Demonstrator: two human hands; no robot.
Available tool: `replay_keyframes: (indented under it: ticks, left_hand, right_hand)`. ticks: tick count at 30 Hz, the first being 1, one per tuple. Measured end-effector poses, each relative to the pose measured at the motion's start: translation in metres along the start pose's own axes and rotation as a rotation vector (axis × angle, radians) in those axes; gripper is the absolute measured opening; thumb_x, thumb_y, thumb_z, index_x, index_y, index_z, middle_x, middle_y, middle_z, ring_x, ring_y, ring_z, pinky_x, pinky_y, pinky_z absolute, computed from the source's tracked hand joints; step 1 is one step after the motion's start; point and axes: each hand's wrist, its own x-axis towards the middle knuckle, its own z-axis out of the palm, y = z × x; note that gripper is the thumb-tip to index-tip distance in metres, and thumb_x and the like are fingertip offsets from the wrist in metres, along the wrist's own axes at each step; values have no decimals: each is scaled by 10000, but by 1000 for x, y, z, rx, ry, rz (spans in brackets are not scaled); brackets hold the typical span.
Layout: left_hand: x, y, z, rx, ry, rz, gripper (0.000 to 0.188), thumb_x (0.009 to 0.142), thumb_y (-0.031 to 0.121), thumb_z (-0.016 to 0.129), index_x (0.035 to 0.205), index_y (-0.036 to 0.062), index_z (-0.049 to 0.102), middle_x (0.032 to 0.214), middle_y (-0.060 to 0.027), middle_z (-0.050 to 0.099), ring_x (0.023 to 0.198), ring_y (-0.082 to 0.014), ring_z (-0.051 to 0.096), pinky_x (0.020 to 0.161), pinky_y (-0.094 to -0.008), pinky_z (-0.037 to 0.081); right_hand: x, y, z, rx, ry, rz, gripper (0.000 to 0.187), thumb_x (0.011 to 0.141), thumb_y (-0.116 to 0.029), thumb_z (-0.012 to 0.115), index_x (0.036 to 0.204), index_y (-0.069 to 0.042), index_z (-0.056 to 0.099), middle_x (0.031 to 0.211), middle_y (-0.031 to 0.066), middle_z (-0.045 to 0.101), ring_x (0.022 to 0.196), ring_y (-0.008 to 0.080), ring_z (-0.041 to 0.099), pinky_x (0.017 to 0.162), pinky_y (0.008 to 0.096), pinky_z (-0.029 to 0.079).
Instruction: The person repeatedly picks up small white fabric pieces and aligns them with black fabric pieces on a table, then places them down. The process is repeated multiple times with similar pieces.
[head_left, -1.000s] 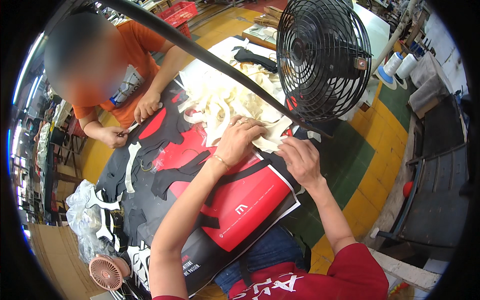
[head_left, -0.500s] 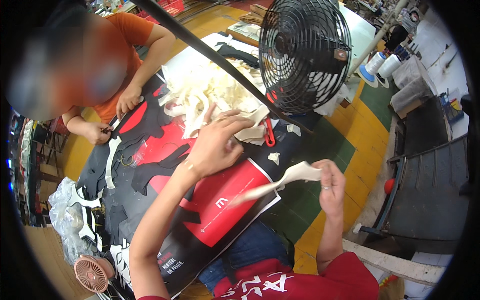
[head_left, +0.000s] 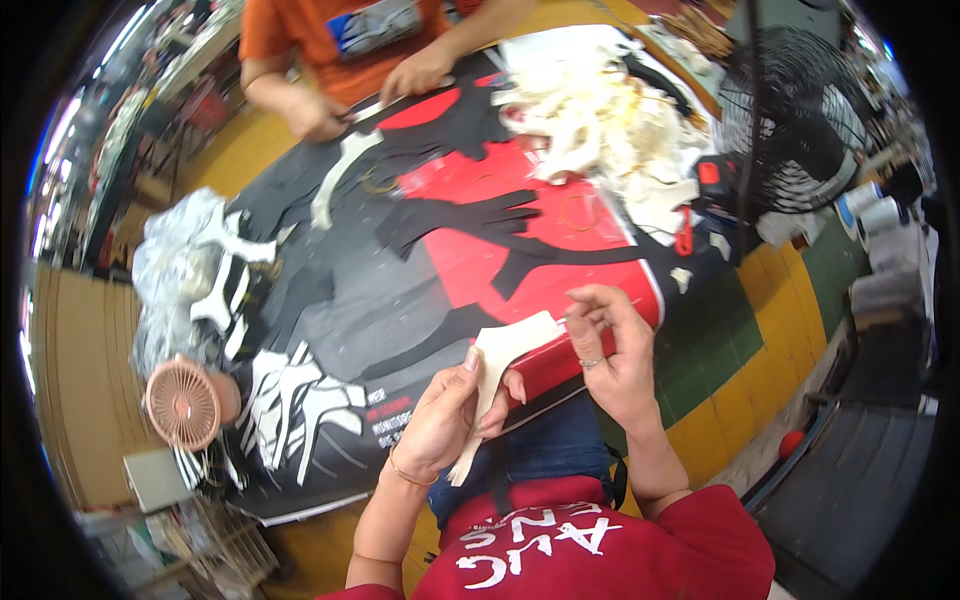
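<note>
In front of my body, my left hand (head_left: 455, 408) pinches a cream, curved strip of sheet material (head_left: 500, 350) between thumb and fingers. The strip's wide end points up and to the right, and its narrow tail hangs below the hand. My right hand (head_left: 615, 358), wearing a ring, is at the strip's wide end with fingers curled in a pinch at the corner. Whatever is between those fingertips is too small to make out. Beneath lies a black and red printed sheet (head_left: 345, 290), bearing black glove-shaped cutouts (head_left: 455, 215).
A heap of cream scraps (head_left: 610, 120) lies at the far right beside a red-handled tool (head_left: 684, 232) and a black fan (head_left: 795, 120). Black-and-white cut pieces (head_left: 300, 400), a small pink fan (head_left: 190, 402) and a plastic bag (head_left: 170, 265) sit left. Across the table, a person in orange (head_left: 340, 60) handles pieces.
The view has swung right. My left hand came back from beside the scrap heap and now holds a cream strip. My right hand, which held a strip out to the right, has moved in to it.
</note>
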Motion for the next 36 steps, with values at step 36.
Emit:
replay_keyframes:
  ticks: [36]
  left_hand:
    - [-55, -37, -2, 1242, 590, 785, 516, 839, 94, 759, 1326, -2, 619, 1169, -167, 682, 1079, -327, 664, 945, -385, 446]
  right_hand:
    - [-44, -38, 34, 66, -438, -17, 101, 890, -20, 687, 947, 63, 703, 881, 130, 713, 759, 185, 707, 692, 279, 549]
